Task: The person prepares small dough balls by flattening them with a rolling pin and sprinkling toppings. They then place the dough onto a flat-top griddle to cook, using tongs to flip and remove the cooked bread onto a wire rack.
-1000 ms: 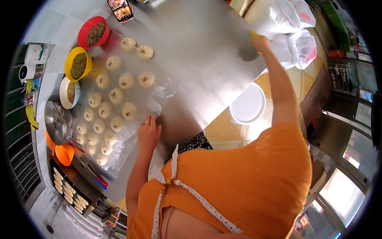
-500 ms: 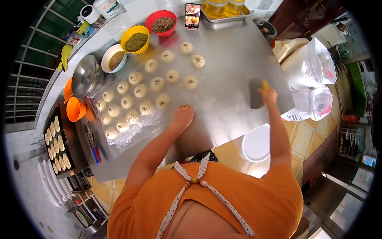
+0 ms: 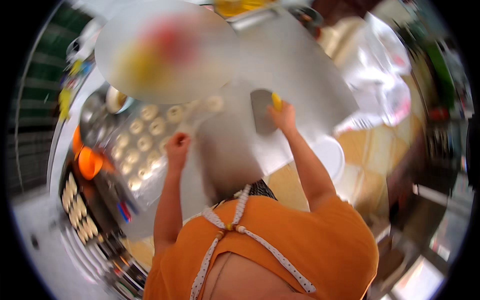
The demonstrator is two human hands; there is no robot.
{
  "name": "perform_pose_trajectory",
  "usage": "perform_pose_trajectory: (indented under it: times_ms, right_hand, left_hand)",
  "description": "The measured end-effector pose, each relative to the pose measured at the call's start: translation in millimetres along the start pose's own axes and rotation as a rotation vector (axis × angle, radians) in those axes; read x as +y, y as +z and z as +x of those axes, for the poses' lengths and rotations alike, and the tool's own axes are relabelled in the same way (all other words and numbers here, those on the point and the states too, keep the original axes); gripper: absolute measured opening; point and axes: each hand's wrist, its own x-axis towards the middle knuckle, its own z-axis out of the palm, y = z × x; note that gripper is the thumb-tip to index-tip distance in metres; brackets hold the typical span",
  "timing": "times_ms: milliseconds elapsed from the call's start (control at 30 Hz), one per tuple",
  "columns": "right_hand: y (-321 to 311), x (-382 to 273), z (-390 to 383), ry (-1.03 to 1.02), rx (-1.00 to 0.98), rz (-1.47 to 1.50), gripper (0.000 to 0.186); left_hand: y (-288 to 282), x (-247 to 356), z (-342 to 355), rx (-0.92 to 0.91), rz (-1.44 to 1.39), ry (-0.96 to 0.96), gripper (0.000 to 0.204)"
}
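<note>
My right hand (image 3: 283,117) is closed round the yellow handle of a dough scraper (image 3: 262,111), its grey blade over the steel table (image 3: 320,85). My left hand (image 3: 178,145) is curled closed beside the dough rounds; whether anything is inside is hidden. Several pale round dough pieces (image 3: 144,143) with dark specks on top lie in rows on a clear plastic sheet (image 3: 150,192), to the left of my left hand. A large blurred oval covers the table's far left part, including some dough and the red and yellow bowls.
Orange bowls (image 3: 90,163) and a metal bowl (image 3: 95,117) line the left side. A dark tray (image 3: 77,210) of long dough pieces is beyond them. White sacks (image 3: 372,70) stand right of the table. A white round lid or tub (image 3: 330,159) sits below the front edge.
The scraper in my right hand has come left across the table. My left hand has moved left toward the dough rounds. The view has shifted and blurred.
</note>
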Motion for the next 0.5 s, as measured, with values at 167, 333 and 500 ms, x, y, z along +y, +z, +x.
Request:
perform_pose_trajectory:
  times_ms: [167, 333, 500]
  right_hand:
    - [-177, 128, 11, 0.380, 0.565, -0.145, 0.044]
    - [-273, 246, 24, 0.632, 0.616, -0.504, 0.053]
    - [-259, 228, 127, 0.568, 0.409, -0.459, 0.052]
  left_hand:
    - [-18, 38, 1, -0.008, -0.275, -0.337, 0.005]
    - [-33, 54, 15, 0.045, -0.268, -0.278, 0.005]
    - [-68, 46, 26, 0.130, -0.183, -0.246, 0.010]
